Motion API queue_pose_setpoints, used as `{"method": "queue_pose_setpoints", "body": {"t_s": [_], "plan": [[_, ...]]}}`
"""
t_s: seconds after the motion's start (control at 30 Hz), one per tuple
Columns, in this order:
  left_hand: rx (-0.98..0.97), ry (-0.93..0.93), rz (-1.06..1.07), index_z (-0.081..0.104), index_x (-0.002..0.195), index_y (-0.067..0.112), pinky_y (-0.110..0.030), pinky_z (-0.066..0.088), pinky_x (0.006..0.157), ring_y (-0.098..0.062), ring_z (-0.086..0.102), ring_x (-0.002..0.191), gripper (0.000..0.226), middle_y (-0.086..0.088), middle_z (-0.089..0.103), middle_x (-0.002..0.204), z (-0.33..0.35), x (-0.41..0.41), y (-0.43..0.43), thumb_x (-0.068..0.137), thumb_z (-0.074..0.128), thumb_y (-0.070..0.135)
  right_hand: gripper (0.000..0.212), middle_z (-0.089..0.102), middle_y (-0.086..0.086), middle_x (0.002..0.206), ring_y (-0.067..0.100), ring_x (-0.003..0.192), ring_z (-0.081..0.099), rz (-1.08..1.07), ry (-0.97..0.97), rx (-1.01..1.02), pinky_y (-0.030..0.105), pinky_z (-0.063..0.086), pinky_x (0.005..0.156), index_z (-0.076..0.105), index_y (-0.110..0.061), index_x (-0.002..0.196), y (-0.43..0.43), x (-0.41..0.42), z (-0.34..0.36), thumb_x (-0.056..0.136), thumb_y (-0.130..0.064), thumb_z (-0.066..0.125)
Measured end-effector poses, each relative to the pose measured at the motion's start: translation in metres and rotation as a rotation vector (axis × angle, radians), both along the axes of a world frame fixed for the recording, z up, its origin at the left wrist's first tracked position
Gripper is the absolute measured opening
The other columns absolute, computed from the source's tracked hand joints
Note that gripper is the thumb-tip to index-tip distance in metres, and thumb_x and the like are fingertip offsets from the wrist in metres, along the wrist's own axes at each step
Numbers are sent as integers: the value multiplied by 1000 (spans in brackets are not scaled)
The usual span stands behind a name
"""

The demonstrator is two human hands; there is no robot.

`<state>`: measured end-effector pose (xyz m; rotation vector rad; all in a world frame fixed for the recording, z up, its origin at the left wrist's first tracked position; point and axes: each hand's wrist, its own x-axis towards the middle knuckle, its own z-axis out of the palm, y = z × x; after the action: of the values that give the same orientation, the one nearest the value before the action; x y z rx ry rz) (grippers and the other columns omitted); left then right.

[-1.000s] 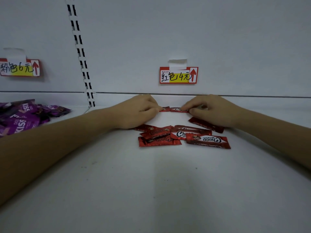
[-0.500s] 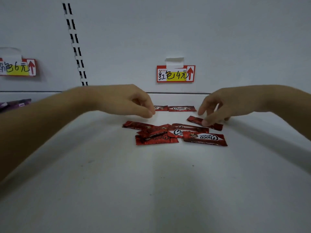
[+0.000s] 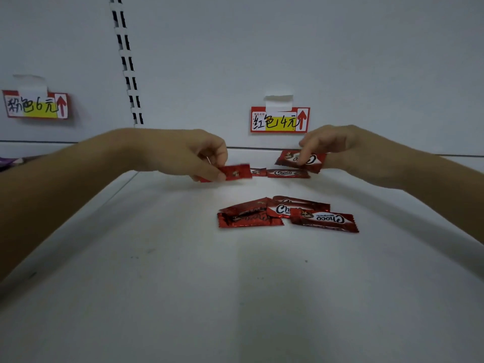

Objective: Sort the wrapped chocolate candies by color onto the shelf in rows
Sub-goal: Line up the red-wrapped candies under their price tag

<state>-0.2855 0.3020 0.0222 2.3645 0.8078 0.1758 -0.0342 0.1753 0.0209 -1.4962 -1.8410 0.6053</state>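
Note:
My left hand [image 3: 188, 155] pinches a red wrapped candy [image 3: 235, 172] just above the white shelf [image 3: 183, 284]. My right hand [image 3: 337, 148] pinches another red Choco candy [image 3: 290, 159], lifted near the back wall. Between the two hands, two red candies [image 3: 286, 173] lie in a row along the back of the shelf, under the red price tag [image 3: 280, 119]. A small pile of several red candies [image 3: 285, 214] lies nearer to me in the middle of the shelf.
A second price tag [image 3: 35, 104] hangs on the back wall at left. A slotted upright [image 3: 128, 61] divides the wall. A purple wrapper edge [image 3: 7, 161] shows at the far left.
Both hands left the back row, each picked a red candy from the pile and raised it toward the back of the shelf. The pile is smaller.

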Motion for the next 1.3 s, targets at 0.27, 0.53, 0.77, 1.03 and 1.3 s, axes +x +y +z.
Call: {"method": "queue_pose_setpoints", "body": {"t_s": [0.27, 0.53, 0.77, 1.03, 1.3], "plan": [[32, -139, 42, 59, 87, 16, -30, 53, 85, -10, 62, 79, 9, 4, 67, 82, -4, 7, -14, 87, 65, 23, 45, 72, 1, 99, 21, 97, 66, -17, 205, -54, 26, 53, 81, 77, -20, 73, 5, -5, 0, 91, -1, 40], [58, -241, 23, 53, 92, 17, -35, 52, 82, -15, 62, 77, 21, -4, 69, 88, -16, 14, -12, 84, 66, 2, 59, 66, 11, 98, 28, 84, 69, -92, 282, -54, 27, 59, 70, 44, -24, 130, 4, -3, -4, 84, 8, 60], [186, -166, 0, 64, 95, 26, -17, 53, 78, -3, 65, 77, 16, 8, 68, 98, -19, 16, -13, 89, 63, 10, 10, 71, 13, 96, 22, 85, 66, -199, 95, -105, 30, 55, 77, 66, -14, 95, 9, -1, -13, 86, -12, 65], [569, -9, -175, 67, 107, 32, -15, 38, 90, -5, 53, 101, 18, 13, 61, 109, -26, 16, -10, 92, 58, 29, 15, 65, -19, 100, 0, 97, 57, -100, -390, -54, 23, 44, 89, 73, -37, 92, 8, 5, -11, 78, -33, 71], [583, -77, -134, 69, 107, 27, -5, 37, 80, -6, 57, 96, 23, 10, 65, 109, -36, 21, -8, 93, 56, 14, 15, 61, -23, 94, -1, 87, 58, -153, -503, 70, 22, 47, 84, 71, -34, 99, 16, 3, -27, 87, -28, 64]]}}
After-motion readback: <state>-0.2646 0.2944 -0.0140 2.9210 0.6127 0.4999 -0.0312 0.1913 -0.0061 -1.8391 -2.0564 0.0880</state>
